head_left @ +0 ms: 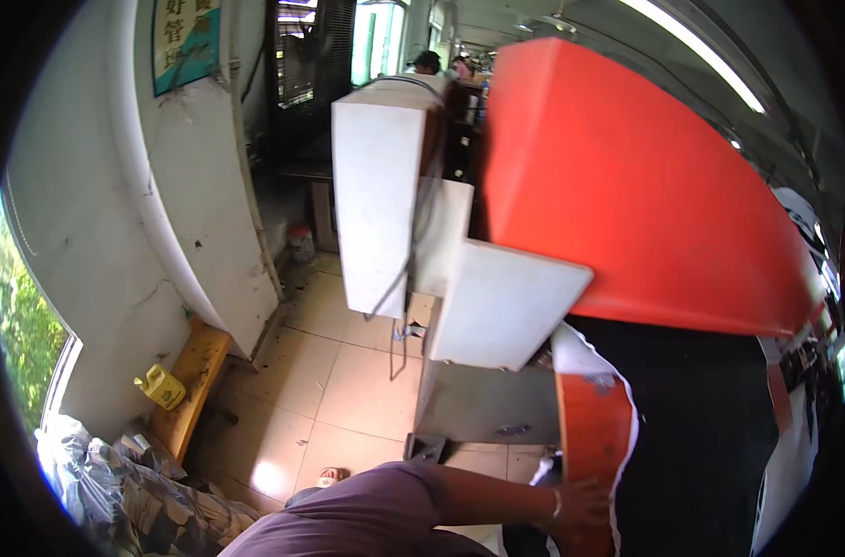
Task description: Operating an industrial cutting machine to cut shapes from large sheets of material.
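My left hand [585,506] lies at the lower right, fingers spread flat on an orange-brown board [589,427]. A bracelet or band circles its wrist, and a purple sleeve covers the upper arm. Beside the hand, a wide black sheet of material [696,418] is spread out, with a ragged white strip [629,399] along its left edge. Above the black sheet rises a large, smooth red panel or block [636,195]. My right hand is out of the picture.
A white box-shaped post [376,204] with hanging cables and a white angled panel [506,297] stand ahead. At left are a wooden bench [190,395], a yellow jug [162,386] and plastic-wrapped bundles [116,483]. Tiled floor [348,390] lies between. People sit far back.
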{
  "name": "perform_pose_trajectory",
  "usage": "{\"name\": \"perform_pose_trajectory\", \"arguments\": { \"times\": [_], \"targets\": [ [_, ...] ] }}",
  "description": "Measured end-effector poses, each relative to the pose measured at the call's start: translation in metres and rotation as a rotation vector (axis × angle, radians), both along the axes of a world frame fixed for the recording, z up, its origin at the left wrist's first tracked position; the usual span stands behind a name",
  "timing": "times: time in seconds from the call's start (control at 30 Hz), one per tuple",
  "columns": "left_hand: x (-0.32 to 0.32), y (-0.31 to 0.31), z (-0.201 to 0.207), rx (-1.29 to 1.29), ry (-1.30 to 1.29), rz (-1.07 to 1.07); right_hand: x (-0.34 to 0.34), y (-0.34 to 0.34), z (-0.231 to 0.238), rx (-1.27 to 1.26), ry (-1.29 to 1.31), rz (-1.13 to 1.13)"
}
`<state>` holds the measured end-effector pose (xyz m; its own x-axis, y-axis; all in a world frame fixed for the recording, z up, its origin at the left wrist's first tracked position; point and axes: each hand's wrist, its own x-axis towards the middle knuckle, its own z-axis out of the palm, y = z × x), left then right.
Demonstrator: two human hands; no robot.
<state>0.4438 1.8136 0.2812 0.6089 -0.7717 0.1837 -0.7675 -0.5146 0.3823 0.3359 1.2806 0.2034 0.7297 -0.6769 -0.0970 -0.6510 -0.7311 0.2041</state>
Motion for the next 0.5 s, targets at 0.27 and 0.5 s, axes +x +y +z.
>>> {"name": "perform_pose_trajectory", "arguments": {
  "times": [0.27, 0.5],
  "targets": [
    [-0.214, 0.416, 0.149, -0.983, 0.619, 0.242, 0.009, 0.369, -0.134, 0.519, 0.261, 0.436],
    [-0.36, 0.57, 0.304, -1.501, 0.17, 0.304, 0.079, 0.724, -0.195, 0.943, 0.633, 0.858]
  ]
}}
